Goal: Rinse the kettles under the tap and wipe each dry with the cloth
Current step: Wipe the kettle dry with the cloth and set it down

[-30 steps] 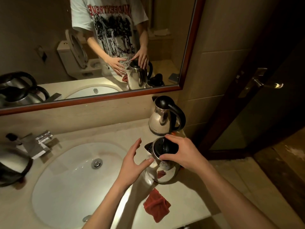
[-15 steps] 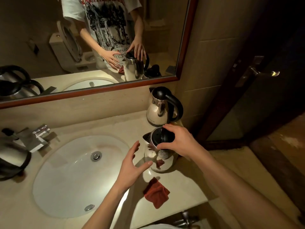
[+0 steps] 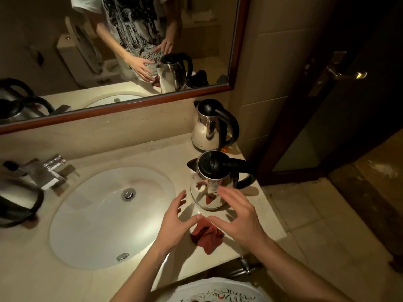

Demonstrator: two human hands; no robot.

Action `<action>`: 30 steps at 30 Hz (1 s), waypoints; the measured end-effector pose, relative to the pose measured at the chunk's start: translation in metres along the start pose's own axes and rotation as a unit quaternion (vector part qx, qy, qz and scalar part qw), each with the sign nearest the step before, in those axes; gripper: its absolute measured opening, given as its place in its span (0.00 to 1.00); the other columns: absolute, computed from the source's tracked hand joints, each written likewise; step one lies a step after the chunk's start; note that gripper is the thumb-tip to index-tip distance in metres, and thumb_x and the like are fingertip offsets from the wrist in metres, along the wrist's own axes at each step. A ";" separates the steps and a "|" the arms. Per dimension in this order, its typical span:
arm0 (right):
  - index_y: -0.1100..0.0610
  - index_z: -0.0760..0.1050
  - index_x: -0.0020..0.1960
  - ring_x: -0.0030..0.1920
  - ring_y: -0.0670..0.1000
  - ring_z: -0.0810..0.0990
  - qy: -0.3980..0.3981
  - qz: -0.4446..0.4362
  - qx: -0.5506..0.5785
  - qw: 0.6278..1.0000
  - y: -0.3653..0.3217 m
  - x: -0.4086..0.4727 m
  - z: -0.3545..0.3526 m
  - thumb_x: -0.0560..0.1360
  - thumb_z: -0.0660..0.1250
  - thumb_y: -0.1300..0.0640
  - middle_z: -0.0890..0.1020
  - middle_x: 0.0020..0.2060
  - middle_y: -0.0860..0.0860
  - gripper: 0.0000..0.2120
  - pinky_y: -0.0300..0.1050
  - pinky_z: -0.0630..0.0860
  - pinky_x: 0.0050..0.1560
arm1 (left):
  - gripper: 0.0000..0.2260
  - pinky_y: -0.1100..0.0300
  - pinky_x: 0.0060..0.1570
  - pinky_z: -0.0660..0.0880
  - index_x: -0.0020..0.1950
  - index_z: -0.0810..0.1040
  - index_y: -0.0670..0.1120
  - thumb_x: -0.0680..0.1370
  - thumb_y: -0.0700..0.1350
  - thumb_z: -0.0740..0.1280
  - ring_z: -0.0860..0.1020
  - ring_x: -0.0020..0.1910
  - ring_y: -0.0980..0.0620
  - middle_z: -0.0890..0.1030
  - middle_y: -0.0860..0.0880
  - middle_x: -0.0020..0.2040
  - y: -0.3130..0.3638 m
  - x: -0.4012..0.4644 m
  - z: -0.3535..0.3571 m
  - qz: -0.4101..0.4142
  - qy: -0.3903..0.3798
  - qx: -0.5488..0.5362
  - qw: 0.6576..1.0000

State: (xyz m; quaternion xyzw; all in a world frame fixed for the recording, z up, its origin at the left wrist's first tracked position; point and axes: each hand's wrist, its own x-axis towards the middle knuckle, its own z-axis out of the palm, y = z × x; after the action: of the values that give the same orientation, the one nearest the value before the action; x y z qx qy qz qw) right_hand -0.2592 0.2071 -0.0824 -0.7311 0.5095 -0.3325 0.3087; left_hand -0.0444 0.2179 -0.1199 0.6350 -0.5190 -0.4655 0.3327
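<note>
Three kettles on the counter (image 3: pixel 135 153). Near kettle (image 3: pixel 209 182): upright at the right side of the counter, right of the basin, steel body, black lid, black handle pointing right, spout pointing left. Nobody holds it. Second kettle (image 3: pixel 212 125): upright just behind the first, against the back wall near the corner, handle also to the right. Third kettle (image 3: pixel 15 203): at the far left edge, only partly in frame and blurred, dark handle visible.

One cloth (image 3: pixel 207 236): red, crumpled, lying on the counter just in front of the near kettle, close to the counter's front edge.

Two hands, both empty. Left hand (image 3: pixel 174 223): fingers straight and spread, hovering left of the near kettle, over the basin's right rim; thumb tip near the cloth, contact can't be told. Right hand (image 3: pixel 237 221): fingers apart and lightly bent, hovering in front of the near kettle and above the cloth, motion-blurred at the fingertips, gripping nothing.

One basin (image 3: pixel 87 225): white oval, drain plug in the middle, overflow hole at the front. One tap (image 3: pixel 50 171): chrome, at the basin's back left.

One mirror (image 3: pixel 236 51) with a wooden frame above the counter, reflecting the person's printed T-shirt, both hands and the kettles. One dark door (image 3: pixel 349 105) to the right, with a lever handle (image 3: pixel 344 74).
</note>
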 end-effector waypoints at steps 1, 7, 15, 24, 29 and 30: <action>0.44 0.71 0.73 0.68 0.35 0.71 -0.020 0.049 0.008 0.999 0.007 -0.009 0.006 0.72 0.77 0.41 0.74 0.65 0.35 0.32 0.35 0.74 0.66 | 0.40 0.60 0.65 0.70 0.76 0.67 0.51 0.69 0.60 0.78 0.72 0.68 0.56 0.71 0.56 0.72 -0.006 -0.002 0.002 -0.012 -0.003 0.009 1.000; 0.52 0.66 0.79 0.68 0.49 0.75 -0.163 0.278 -0.011 0.947 0.031 -0.023 0.038 0.72 0.78 0.44 0.75 0.69 0.48 0.41 0.42 0.75 0.63 | 0.31 0.63 0.61 0.70 0.73 0.70 0.47 0.73 0.51 0.77 0.75 0.64 0.52 0.76 0.48 0.70 -0.030 -0.008 0.019 -0.091 -0.064 0.060 0.992; 0.52 0.81 0.49 0.40 0.47 0.78 -0.164 0.321 -0.033 0.932 0.047 -0.019 0.060 0.74 0.76 0.58 0.79 0.36 0.47 0.06 0.55 0.82 0.53 | 0.22 0.74 0.42 0.70 0.66 0.75 0.43 0.74 0.42 0.76 0.77 0.49 0.55 0.79 0.52 0.49 -0.039 -0.006 0.039 -0.144 -0.078 0.123 0.979; 0.57 0.76 0.48 0.51 0.55 0.86 -0.138 0.281 0.228 0.922 0.012 -0.001 0.018 0.78 0.72 0.62 0.85 0.48 0.60 0.05 0.55 0.84 0.55 | 0.07 0.62 0.47 0.73 0.46 0.77 0.41 0.77 0.44 0.71 0.78 0.40 0.55 0.79 0.51 0.38 0.013 -0.008 -0.015 -0.028 -0.110 -0.036 0.993; 0.54 0.77 0.44 0.56 0.51 0.84 -0.073 0.237 0.246 0.937 -0.020 0.020 0.002 0.79 0.72 0.61 0.86 0.52 0.49 0.06 0.57 0.82 0.60 | 0.05 0.64 0.36 0.71 0.46 0.71 0.42 0.82 0.38 0.63 0.74 0.32 0.54 0.77 0.50 0.33 0.055 0.002 -0.041 -0.058 -0.031 -0.193 0.979; 0.57 0.76 0.45 0.57 0.51 0.85 -0.066 0.230 0.263 0.935 -0.026 0.025 0.000 0.79 0.71 0.63 0.86 0.54 0.49 0.06 0.56 0.82 0.60 | 0.06 0.64 0.35 0.73 0.46 0.71 0.43 0.83 0.37 0.62 0.75 0.31 0.55 0.78 0.49 0.32 0.060 0.004 -0.045 -0.063 -0.010 -0.220 0.973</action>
State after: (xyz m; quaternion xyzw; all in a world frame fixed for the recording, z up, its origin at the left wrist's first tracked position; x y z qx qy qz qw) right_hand -0.2388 0.1913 -0.0578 -0.5069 0.5367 -0.3250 0.5911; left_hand -0.0234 0.1973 -0.0511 0.5731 -0.3661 -0.5945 0.4290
